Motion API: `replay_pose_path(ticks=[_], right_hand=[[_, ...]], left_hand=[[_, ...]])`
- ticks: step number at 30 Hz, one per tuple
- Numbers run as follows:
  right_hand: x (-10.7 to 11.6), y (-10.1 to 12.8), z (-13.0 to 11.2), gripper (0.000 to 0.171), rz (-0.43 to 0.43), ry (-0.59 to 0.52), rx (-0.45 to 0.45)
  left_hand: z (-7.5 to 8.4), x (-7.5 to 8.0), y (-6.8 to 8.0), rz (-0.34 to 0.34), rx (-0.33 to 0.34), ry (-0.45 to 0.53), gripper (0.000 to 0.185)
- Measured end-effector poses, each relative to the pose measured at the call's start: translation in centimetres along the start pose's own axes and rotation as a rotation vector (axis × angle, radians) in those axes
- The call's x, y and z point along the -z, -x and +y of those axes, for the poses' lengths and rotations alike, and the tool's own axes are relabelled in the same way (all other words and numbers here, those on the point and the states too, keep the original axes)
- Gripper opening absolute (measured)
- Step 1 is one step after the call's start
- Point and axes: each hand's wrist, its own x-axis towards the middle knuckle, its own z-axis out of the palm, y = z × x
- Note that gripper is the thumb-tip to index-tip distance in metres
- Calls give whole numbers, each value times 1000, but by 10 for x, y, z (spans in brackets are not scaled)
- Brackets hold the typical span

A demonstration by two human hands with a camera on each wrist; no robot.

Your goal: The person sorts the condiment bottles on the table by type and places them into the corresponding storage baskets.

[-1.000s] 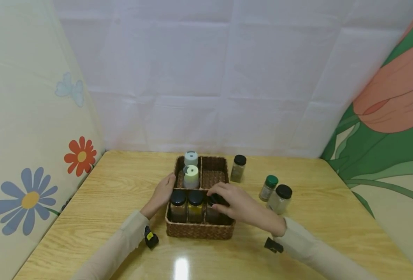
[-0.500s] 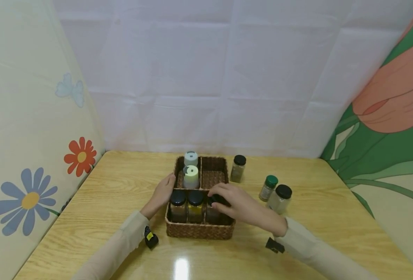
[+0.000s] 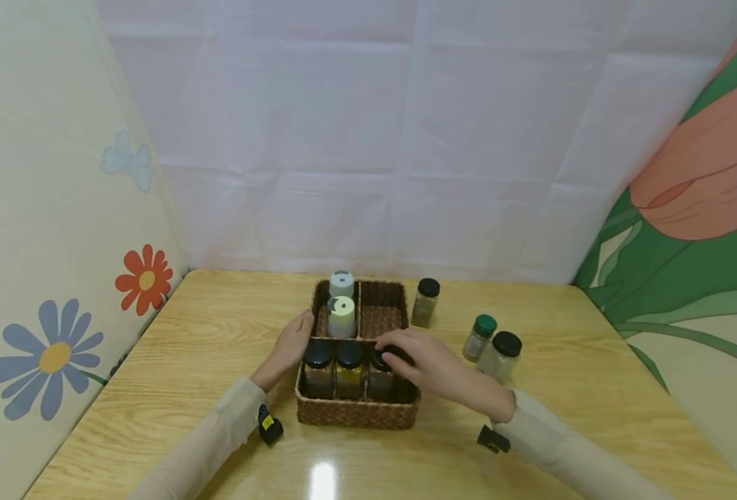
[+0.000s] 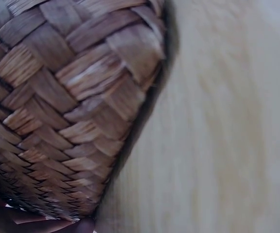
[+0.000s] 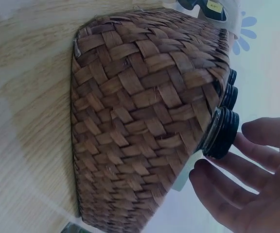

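A woven basket point(image 3: 355, 415) with compartments stands mid-table. Its front row holds three black-lidded jars point(image 3: 318, 355), point(image 3: 349, 355), point(image 3: 378, 362). Two white-capped shakers point(image 3: 341, 309) fill the rear left compartment. My left hand point(image 3: 292, 345) rests flat against the basket's left wall point(image 4: 57, 121). My right hand point(image 3: 399, 355) hovers at the rightmost jar's lid point(image 5: 221, 133). In the right wrist view its fingers point(image 5: 264, 141) are spread loosely, just off the lid, and hold nothing.
Right of the basket stand a black-lidded jar point(image 3: 426, 301), a green-lidded jar point(image 3: 481, 335) and a wider black-lidded jar point(image 3: 501, 354). The basket's rear right compartment point(image 3: 381, 310) has nothing in it. Fabric walls close in the table point(image 3: 218, 326) on three sides.
My right hand has let go of the rightmost jar's lid and drawn slightly right; the jar now stands in the front row. The left hand has not moved.
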Motion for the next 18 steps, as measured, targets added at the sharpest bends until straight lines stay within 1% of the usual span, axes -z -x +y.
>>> replay_pose_path(ticks=[6,8,15,18], right_hand=[[4,3,2,21,51,22,-3],[5,4,3,20,66,30,-1],[6,6,10,18,93,47,-4],[8,4,17,14,137,76,15]], left_hand=[[1,0,-1,1,1,9,51],[0,0,-1,3,-9,4,51],[0,-2,0,2,-7,-8,51],[0,-1,0,0,-5,-6,51]])
